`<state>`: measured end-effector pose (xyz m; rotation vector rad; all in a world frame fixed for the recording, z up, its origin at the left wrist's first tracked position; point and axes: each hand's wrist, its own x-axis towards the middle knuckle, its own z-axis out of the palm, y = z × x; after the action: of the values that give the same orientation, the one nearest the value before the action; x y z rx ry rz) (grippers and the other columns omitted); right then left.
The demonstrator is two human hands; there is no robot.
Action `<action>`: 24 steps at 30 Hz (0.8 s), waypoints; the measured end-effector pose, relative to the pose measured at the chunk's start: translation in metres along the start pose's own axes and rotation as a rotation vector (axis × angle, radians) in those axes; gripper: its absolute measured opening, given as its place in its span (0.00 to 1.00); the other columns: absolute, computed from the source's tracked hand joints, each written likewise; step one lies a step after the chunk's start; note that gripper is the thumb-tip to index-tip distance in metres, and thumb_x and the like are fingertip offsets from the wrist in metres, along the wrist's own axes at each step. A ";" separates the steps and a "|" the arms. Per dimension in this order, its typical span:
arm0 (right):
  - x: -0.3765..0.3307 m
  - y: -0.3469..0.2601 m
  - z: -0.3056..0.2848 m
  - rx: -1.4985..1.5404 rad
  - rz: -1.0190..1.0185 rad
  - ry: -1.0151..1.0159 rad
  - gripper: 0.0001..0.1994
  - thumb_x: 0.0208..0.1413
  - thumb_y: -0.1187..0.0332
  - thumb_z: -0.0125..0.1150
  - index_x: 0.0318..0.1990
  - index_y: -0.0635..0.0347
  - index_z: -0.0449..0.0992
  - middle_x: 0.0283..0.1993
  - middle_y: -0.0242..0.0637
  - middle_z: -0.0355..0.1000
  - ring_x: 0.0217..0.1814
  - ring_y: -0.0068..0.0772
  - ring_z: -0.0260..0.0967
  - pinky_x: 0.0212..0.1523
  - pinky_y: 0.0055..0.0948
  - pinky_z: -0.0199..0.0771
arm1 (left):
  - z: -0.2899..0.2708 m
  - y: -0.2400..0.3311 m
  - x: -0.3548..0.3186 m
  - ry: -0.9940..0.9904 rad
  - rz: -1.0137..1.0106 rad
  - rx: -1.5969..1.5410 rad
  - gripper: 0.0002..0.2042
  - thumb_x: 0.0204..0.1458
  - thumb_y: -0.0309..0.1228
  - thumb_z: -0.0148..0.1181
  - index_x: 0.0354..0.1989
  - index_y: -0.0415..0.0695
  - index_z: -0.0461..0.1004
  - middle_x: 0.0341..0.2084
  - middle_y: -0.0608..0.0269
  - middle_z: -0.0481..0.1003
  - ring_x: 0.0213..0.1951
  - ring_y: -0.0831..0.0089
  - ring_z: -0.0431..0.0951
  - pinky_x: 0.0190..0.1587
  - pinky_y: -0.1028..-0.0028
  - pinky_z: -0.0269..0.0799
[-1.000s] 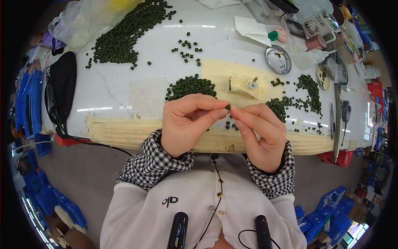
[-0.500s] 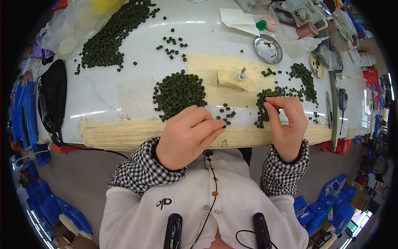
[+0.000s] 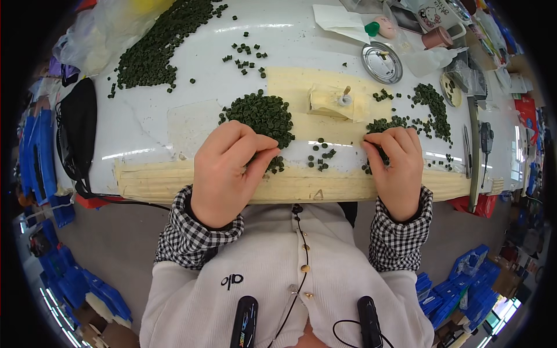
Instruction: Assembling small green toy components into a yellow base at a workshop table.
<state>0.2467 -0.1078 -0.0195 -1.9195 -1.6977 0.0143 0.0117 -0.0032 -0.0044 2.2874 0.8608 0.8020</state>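
My left hand is at the lower right edge of a round pile of small dark green spool-shaped pieces, its thumb and index finger pinched together. Whether a piece sits between those fingertips is too small to tell. Over the near edge of a second, looser pile of the same pieces, my right hand also has thumb and index finger closed together, with what they hold hidden. Several single pieces lie between the two hands. Behind them a small tape-covered block carries an upright peg in a pale collar.
A large heap of green pieces spreads at the far left beside a clear plastic bag. On the right are a round metal lid, a squeeze bottle, a thread spool and tweezers. Yellowish tape covers the front edge.
My left hand has moved left, from the loose pieces in the middle to the round pile's edge. My right hand has shifted slightly left and stays by its pile, fingers still pinched.
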 end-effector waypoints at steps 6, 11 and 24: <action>-0.003 -0.004 0.006 -0.085 -0.065 0.060 0.05 0.42 0.76 0.64 0.29 0.61 0.75 0.29 0.34 0.67 0.34 0.38 0.63 0.36 0.34 0.63 | 0.004 0.003 -0.010 -0.137 0.095 0.089 0.09 0.37 0.21 0.68 0.28 0.39 0.75 0.23 0.62 0.67 0.26 0.67 0.67 0.27 0.72 0.64; -0.002 -0.005 0.003 -0.020 -0.057 0.033 0.06 0.43 0.78 0.63 0.31 0.63 0.74 0.28 0.37 0.67 0.33 0.39 0.64 0.35 0.34 0.64 | 0.005 -0.002 -0.010 -0.191 0.138 0.159 0.08 0.36 0.23 0.67 0.26 0.41 0.75 0.23 0.63 0.65 0.27 0.67 0.67 0.27 0.71 0.65; -0.007 -0.020 -0.007 0.854 0.424 0.113 0.06 0.55 0.80 0.57 0.40 0.71 0.75 0.33 0.36 0.74 0.35 0.22 0.72 0.39 0.20 0.72 | 0.006 -0.005 -0.004 -0.223 0.258 0.266 0.08 0.36 0.23 0.66 0.26 0.42 0.73 0.23 0.64 0.65 0.27 0.67 0.66 0.27 0.71 0.65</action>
<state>0.2300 -0.1163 -0.0074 -1.5167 -0.9323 0.6656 0.0117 -0.0045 -0.0133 2.7015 0.6082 0.5474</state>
